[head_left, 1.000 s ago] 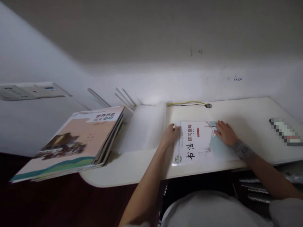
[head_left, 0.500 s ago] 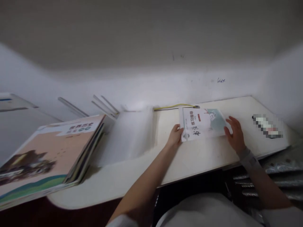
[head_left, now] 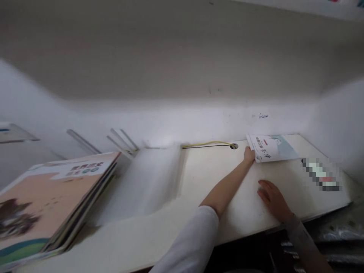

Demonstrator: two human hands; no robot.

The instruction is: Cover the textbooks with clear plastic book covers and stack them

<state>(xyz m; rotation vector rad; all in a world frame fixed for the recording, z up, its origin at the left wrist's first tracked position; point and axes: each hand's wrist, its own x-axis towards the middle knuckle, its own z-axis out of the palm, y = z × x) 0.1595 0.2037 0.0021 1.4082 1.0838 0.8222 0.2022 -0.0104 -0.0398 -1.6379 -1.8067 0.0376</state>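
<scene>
My left hand (head_left: 249, 154) grips the left edge of a thin book (head_left: 274, 147) with a white and pale green cover. The book lies toward the back right of the white desk (head_left: 210, 178), close to the wall. Apart from it, nearer the desk's front edge, my right hand (head_left: 273, 199) is held over the surface with fingers apart and nothing in them. A pixelated, phone-like object (head_left: 321, 174) lies to the right of both hands.
A stack of large books (head_left: 68, 193) with a peach cover stands at the left. Beside it is a pale translucent sheet or panel (head_left: 145, 182). A yellow cable (head_left: 209, 143) runs along the wall into a round hole (head_left: 234, 146). An overhang (head_left: 170, 53) spans the top.
My left hand has moved the book right and back toward the wall corner. My right hand has come away from the book's right edge, nearer the desk's front. The view has tilted up.
</scene>
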